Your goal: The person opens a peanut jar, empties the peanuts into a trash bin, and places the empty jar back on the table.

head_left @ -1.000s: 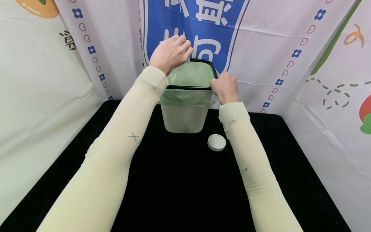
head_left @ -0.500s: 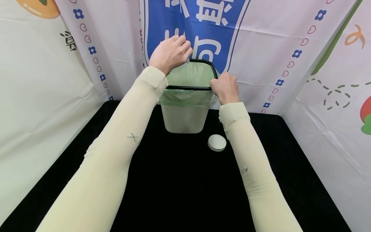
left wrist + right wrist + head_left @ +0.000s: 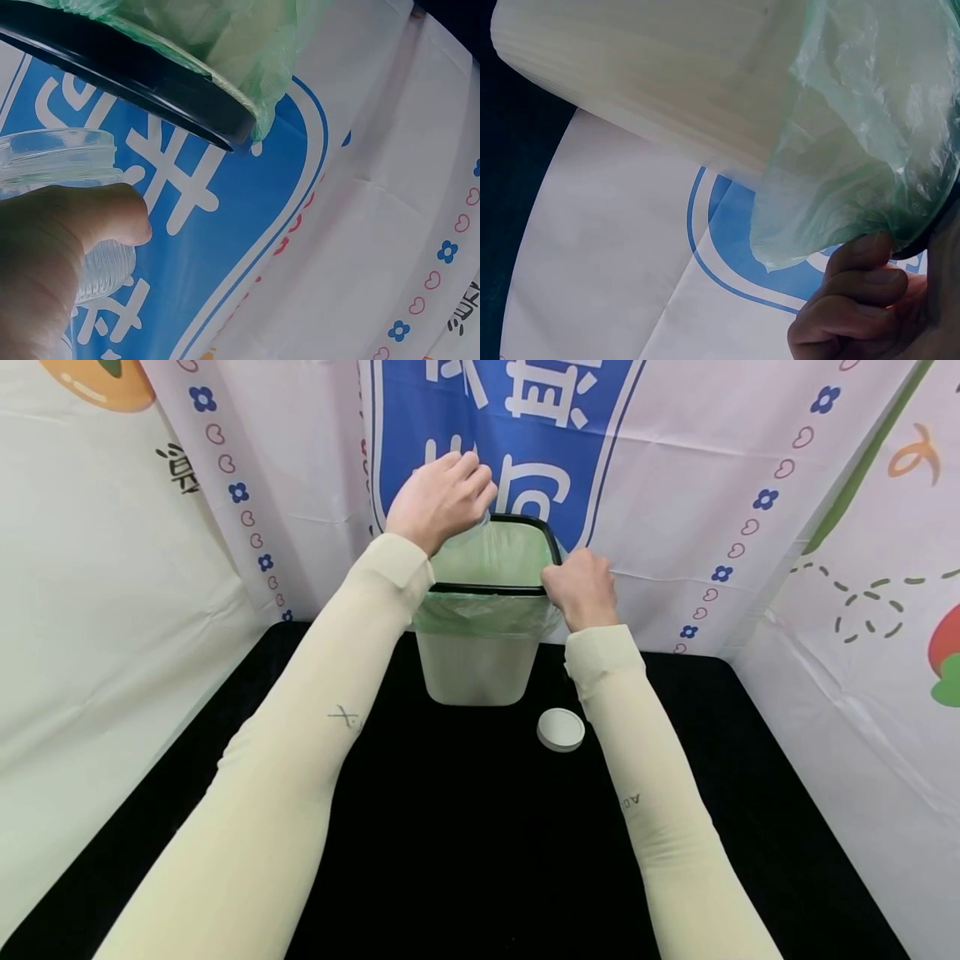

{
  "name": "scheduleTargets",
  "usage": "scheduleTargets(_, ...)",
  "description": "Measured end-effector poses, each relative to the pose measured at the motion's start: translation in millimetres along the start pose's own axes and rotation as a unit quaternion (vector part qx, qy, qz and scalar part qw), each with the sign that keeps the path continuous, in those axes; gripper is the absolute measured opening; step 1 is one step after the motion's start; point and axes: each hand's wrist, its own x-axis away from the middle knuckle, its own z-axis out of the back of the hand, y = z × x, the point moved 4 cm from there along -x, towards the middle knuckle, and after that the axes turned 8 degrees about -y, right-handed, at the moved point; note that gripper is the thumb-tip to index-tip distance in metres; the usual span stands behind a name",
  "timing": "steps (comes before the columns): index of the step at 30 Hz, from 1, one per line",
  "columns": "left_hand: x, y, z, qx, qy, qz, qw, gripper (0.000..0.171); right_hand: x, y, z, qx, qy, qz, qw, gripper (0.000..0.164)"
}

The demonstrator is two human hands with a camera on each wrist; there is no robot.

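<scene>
My left hand [image 3: 442,502] holds a clear glass jar [image 3: 109,266] above the back-left part of a trash bin [image 3: 476,672]. In the left wrist view the thumb curls over the jar's side, and no lid covers its mouth. Most of the jar is hidden behind the hand in the head view. A thin green bag [image 3: 480,614] lines the bin and folds down over its outside, under a black rim [image 3: 491,590]. At the bin's right corner, my right hand [image 3: 581,587] grips the rim with curled fingers.
A round white lid [image 3: 561,728] lies on the black tabletop [image 3: 465,827], just right of the bin's base. Printed white cloth [image 3: 675,485] hangs close behind the bin, and more cloth walls stand on both sides.
</scene>
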Motion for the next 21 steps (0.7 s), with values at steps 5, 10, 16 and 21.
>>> scheduleTargets(5, 1.2, -0.7, -0.1, 0.010, 0.004, 0.008, 0.9999, 0.032, 0.4, -0.3, -0.6, 0.001, 0.000, 0.001, 1.000, 0.013)
scheduleTargets(10, 3.2, -2.3, -0.3, 0.016, 0.011, 0.014, 0.9997, 0.030, 1.6, -1.0, 0.1, 0.005, 0.002, 0.004, 1.000, 0.013)
scheduleTargets(16, 4.9, -4.8, -2.8, 0.034, 0.000, 0.025, 0.9991, 0.035, 2.9, -1.3, 0.4, 0.005, 0.002, 0.005, 1.000, 0.013)
scheduleTargets(21, 5.7, -6.6, -5.0, 0.045, -0.004, 0.036, 0.9983, 0.038, 3.2, -1.2, 0.2, 0.006, 0.005, 0.005, 1.000, 0.011)
